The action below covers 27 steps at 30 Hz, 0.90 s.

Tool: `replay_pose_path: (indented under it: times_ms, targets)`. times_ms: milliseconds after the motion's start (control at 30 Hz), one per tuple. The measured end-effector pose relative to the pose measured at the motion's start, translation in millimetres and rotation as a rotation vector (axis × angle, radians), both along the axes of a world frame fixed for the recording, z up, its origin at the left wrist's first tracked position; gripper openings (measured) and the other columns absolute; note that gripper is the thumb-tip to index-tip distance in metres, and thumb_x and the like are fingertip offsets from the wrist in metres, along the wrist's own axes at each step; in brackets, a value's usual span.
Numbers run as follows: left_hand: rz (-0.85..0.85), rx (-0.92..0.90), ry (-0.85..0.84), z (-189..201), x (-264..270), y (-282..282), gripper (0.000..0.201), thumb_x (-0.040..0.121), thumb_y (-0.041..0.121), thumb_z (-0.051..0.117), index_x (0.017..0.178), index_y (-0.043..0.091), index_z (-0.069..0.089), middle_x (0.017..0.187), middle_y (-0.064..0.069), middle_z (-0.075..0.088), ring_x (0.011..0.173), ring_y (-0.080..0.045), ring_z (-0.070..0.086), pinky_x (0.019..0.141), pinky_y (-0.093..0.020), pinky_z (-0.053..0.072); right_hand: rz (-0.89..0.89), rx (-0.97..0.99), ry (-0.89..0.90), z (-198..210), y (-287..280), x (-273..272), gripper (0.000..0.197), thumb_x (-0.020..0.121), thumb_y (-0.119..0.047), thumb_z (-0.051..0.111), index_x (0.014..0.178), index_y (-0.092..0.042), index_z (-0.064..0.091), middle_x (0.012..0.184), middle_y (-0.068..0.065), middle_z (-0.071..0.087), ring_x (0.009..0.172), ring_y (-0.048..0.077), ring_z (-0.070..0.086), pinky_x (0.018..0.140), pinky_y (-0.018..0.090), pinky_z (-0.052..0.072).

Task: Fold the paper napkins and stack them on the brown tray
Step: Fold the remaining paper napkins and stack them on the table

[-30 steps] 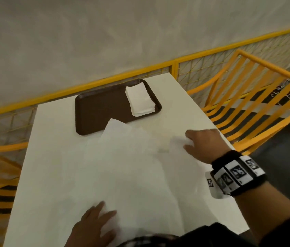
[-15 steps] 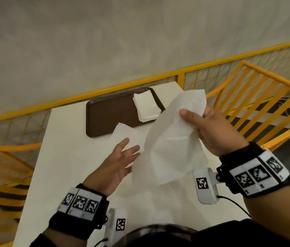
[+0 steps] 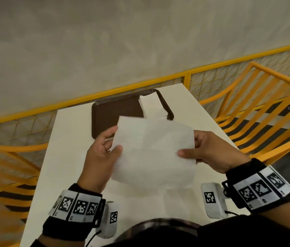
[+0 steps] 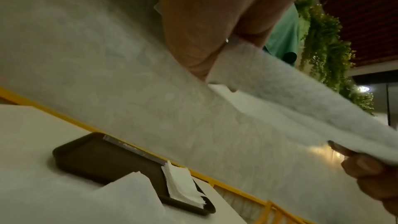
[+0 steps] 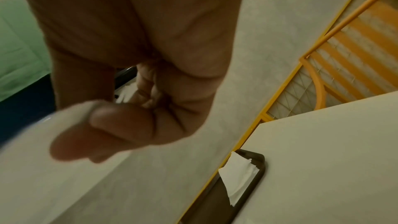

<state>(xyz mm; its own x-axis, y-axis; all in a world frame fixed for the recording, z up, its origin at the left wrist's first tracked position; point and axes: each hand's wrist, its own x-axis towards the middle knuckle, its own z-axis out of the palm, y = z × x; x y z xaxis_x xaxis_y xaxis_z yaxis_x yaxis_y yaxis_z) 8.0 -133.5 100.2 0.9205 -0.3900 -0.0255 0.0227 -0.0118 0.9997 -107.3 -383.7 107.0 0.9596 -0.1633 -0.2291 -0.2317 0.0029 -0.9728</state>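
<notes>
A white paper napkin (image 3: 151, 150) hangs in the air above the white table (image 3: 65, 139), spread between both hands. My left hand (image 3: 105, 148) pinches its left edge and my right hand (image 3: 201, 150) pinches its right edge with thumb on top. The napkin (image 4: 301, 101) shows from below in the left wrist view, and the right thumb presses on the napkin (image 5: 25, 151) in the right wrist view. At the far end lies the brown tray (image 3: 112, 111) with a stack of folded napkins (image 3: 152, 107) on its right half. More unfolded napkins (image 3: 158, 196) lie on the table under the hands.
A yellow mesh railing (image 3: 122, 86) runs behind the table along a grey wall. Yellow slatted benches (image 3: 265, 107) flank the table on the right and left. The tray (image 4: 96, 161) and its stack (image 4: 183, 185) also appear in the left wrist view.
The right hand lifted a napkin off the table pile. The left hand rose from the table and took its left edge; the napkin now hangs spread between both hands.
</notes>
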Motion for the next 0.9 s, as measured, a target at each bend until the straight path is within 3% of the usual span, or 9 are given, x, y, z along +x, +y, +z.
replay_pose_path:
  times_ms: [133,300,367,433,500,567,733,833,900]
  targets:
    - [0.029,-0.095,-0.047,4,4,12,0.057,0.089,-0.01,0.049,0.125,0.034,0.051,0.107,-0.004,0.072,0.099,-0.022,0.067,0.083,-0.039,0.055,-0.101,-0.021,-0.105,-8,7,9,0.046,0.066,-0.039,0.083,0.099,-0.009,0.072,0.096,0.031,0.065,0.068,0.027,0.052,0.052,0.026,0.043]
    - [0.085,-0.209,-0.015,-2,13,21,0.067,0.073,0.001,0.057,0.127,0.038,0.045,0.101,-0.001,0.072,0.093,-0.019,0.067,0.077,-0.039,0.056,-0.082,0.16,-0.2,-12,17,18,0.054,0.065,-0.043,0.082,0.104,-0.007,0.072,0.111,0.035,0.061,0.095,0.043,0.058,0.085,0.065,0.042]
    - [0.081,-0.212,-0.002,-4,16,25,0.071,0.073,-0.006,0.062,0.124,0.041,0.046,0.088,0.003,0.071,0.084,-0.015,0.067,0.074,-0.034,0.056,-0.087,0.163,-0.225,-11,18,19,0.016,0.082,-0.024,0.07,0.089,-0.011,0.076,0.094,0.026,0.068,0.085,0.033,0.061,0.079,0.053,0.047]
    - [0.043,-0.231,0.0,-9,19,31,0.068,0.082,-0.012,0.05,0.126,0.039,0.043,0.076,0.001,0.068,0.075,-0.015,0.065,0.072,-0.032,0.055,-0.101,0.195,-0.212,-16,15,20,0.039,0.092,0.002,0.047,0.072,-0.015,0.075,0.075,0.012,0.068,0.069,0.019,0.061,0.065,0.033,0.049]
    - [-0.03,-0.282,0.011,-11,20,36,0.057,0.088,-0.006,0.046,0.127,0.035,0.042,0.073,-0.003,0.066,0.069,-0.015,0.064,0.067,-0.028,0.055,-0.102,0.269,-0.199,-15,16,20,0.039,0.089,0.002,0.045,0.069,-0.014,0.074,0.073,0.008,0.066,0.065,0.016,0.059,0.06,0.025,0.049]
    - [-0.058,-0.295,0.034,-15,19,40,0.054,0.081,0.02,0.067,0.127,0.034,0.043,0.073,-0.005,0.066,0.067,-0.016,0.063,0.063,-0.026,0.055,-0.107,0.244,-0.214,-13,18,20,0.02,0.081,-0.008,0.057,0.068,-0.011,0.073,0.071,0.007,0.066,0.062,0.013,0.06,0.057,0.021,0.049]
    - [-0.013,-0.035,-0.052,-21,14,41,0.049,0.09,-0.003,0.034,0.118,0.035,0.048,0.078,-0.004,0.069,0.069,-0.008,0.061,0.067,-0.023,0.046,-0.151,-0.498,-0.314,-32,21,21,0.015,0.077,-0.008,0.078,0.078,-0.021,0.07,0.07,0.002,0.063,0.061,0.004,0.053,0.064,0.014,0.044]
    - [-0.041,0.296,-0.374,-29,10,47,0.039,0.082,0.04,0.048,0.121,0.043,0.047,0.119,0.015,0.056,0.107,-0.002,0.057,0.089,-0.024,0.044,-0.041,-0.879,-0.58,-40,30,18,0.013,0.085,-0.007,0.066,0.086,-0.019,0.071,0.082,-0.008,0.067,0.072,0.002,0.06,0.071,0.01,0.046]
    - [-0.148,0.582,-0.596,-40,8,49,0.054,0.075,0.052,0.054,0.128,0.044,0.043,0.133,0.018,0.04,0.125,0.001,0.04,0.099,-0.021,0.036,0.105,-1.106,-0.762,-48,40,16,0.016,0.085,-0.008,0.059,0.091,-0.017,0.07,0.092,-0.002,0.071,0.077,0.014,0.067,0.072,0.024,0.054]
